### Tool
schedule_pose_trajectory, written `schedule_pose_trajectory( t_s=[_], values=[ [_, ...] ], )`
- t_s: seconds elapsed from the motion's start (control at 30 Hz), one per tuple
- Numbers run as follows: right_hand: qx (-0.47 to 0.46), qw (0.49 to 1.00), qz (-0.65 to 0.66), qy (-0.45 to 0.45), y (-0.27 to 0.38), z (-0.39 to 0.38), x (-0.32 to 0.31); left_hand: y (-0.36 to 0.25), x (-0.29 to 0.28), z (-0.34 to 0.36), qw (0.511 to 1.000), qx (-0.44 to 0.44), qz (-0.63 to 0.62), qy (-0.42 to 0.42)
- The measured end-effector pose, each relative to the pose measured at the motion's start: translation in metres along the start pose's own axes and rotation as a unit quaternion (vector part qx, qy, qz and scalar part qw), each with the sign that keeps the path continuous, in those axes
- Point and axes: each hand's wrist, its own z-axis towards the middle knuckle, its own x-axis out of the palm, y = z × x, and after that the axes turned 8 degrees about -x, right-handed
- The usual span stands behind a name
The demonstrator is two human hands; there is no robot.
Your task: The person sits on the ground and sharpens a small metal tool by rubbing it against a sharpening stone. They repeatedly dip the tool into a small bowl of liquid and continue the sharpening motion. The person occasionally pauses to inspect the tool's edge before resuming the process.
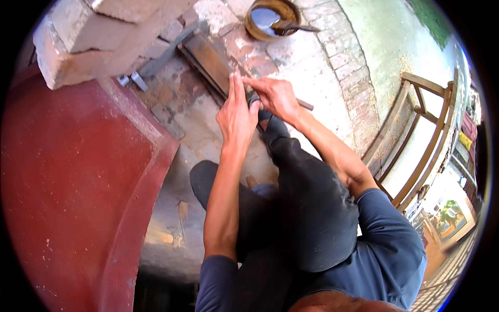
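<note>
Both your left grip (239, 115) and right grip (279, 99) are lying at a brown rectangular block (208, 58); I cannot tell whether they're pinching anything.

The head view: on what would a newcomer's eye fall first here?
Probably the big red surface filling much of the left side. Next, the left hand and right hand, close together near the upper centre, beside a long brown block. At the top, a bowl has a tool across its rim.
</note>
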Motion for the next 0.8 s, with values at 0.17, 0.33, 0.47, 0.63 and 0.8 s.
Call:
schedule_pose_trajectory(
  t_s=[0.17, 0.33, 0.47, 0.63, 0.8],
  values=[
    [0.01, 0.987, -0.08, -0.139, 0.044, -0.026, -0.105, -0.02, -0.05, -0.06, 0.966, 0.156, -0.12, -0.168],
    [0.387, 0.911, 0.075, -0.118, -0.038, -0.143, -0.131, -0.045, -0.102, -0.121, 0.949, 0.133, -0.178, -0.224],
    [0.32, 0.877, 0.274, -0.231, 0.048, -0.137, -0.193, -0.073, -0.153, -0.182, 0.915, 0.138, -0.19, -0.329],
    [0.152, 0.898, 0.268, -0.313, 0.167, -0.159, -0.257, -0.144, -0.155, -0.245, 0.898, 0.267, -0.197, -0.288],
    [0.076, 0.876, 0.321, -0.352, 0.24, -0.192, -0.283, -0.187, -0.107, -0.298, 0.924, 0.296, -0.209, -0.126]
  ],
)
